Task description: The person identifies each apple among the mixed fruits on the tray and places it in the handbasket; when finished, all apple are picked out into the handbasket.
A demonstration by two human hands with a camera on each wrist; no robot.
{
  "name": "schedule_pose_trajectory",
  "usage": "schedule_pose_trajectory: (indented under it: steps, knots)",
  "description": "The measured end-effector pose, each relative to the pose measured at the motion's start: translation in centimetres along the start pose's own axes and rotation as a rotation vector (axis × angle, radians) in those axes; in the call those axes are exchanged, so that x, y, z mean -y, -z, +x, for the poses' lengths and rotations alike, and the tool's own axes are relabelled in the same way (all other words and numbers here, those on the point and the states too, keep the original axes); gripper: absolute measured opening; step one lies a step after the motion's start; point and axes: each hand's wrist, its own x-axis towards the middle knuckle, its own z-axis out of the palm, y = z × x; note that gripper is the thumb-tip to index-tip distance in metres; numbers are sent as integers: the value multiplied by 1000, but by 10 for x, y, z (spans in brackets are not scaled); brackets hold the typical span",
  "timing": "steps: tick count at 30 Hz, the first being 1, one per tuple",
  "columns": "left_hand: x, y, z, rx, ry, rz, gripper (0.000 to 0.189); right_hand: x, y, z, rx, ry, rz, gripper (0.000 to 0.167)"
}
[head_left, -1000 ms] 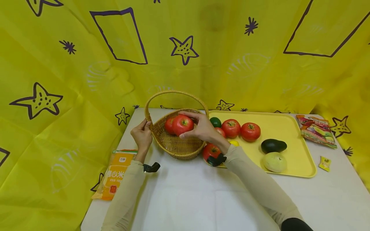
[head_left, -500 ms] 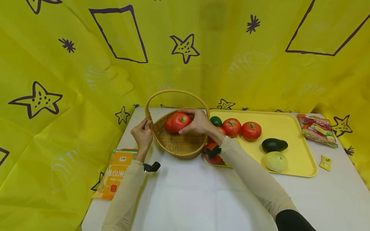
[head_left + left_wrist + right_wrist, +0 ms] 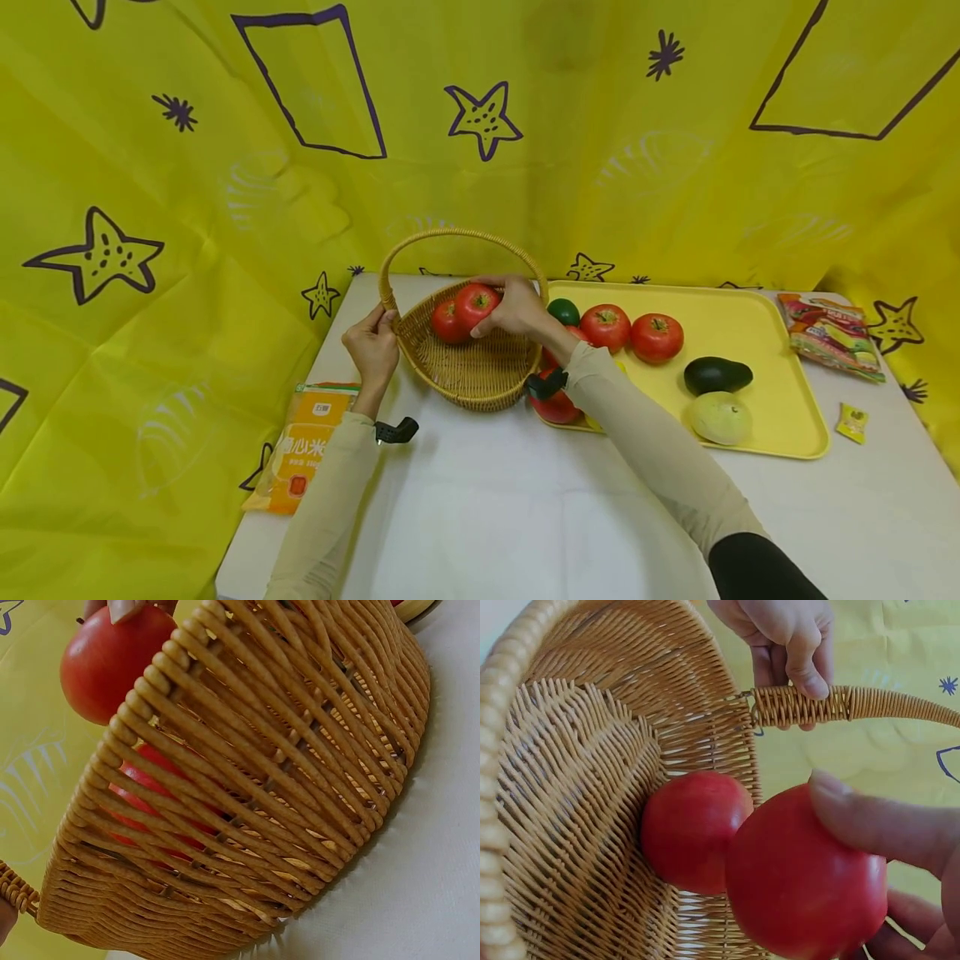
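Observation:
My left hand (image 3: pixel 372 350) grips the foot of the arched handle on the wicker basket (image 3: pixel 468 387); in the right wrist view its thumb and fingers wrap the handle (image 3: pixel 802 705). A red apple (image 3: pixel 477 305) is held in my right hand (image 3: pixel 517 308) over the basket's inside. From the left wrist this held apple (image 3: pixel 112 664) shows above the rim, fingertips on its top. Another red apple (image 3: pixel 694 832) lies inside against the basket wall, seen through the weave from the left. The two apples look very close; I cannot tell whether they touch.
Right of the basket, a yellow tray (image 3: pixel 757 333) bears several red apples (image 3: pixel 657 338), a dark green avocado (image 3: pixel 717 376), a pale round melon (image 3: pixel 722 418) and a green fruit (image 3: pixel 563 312). An orange bag (image 3: pixel 303 446), a red packet (image 3: pixel 832 337) and a small yellow sachet (image 3: pixel 852 422) lie around.
My right hand has carried its apple slightly toward the back of the basket, then stayed nearly in place. The left hand keeps its hold on the handle. The head view has shifted slightly.

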Motion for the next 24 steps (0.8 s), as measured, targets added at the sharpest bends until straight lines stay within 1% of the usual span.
schedule_pose_trajectory:
  steps: [9, 15, 24]
  knots:
    - [1, 1, 1, 12, 4, 28, 14, 0, -3, 6, -33, -45, 13, 94]
    - [2, 2, 2, 24, -3, -5, 15, 0, -5, 7, -73, -62, -29, 93]
    - [-1, 2, 2, 38, 25, -3, 16, -2, -7, 12, -84, -134, -51, 89]
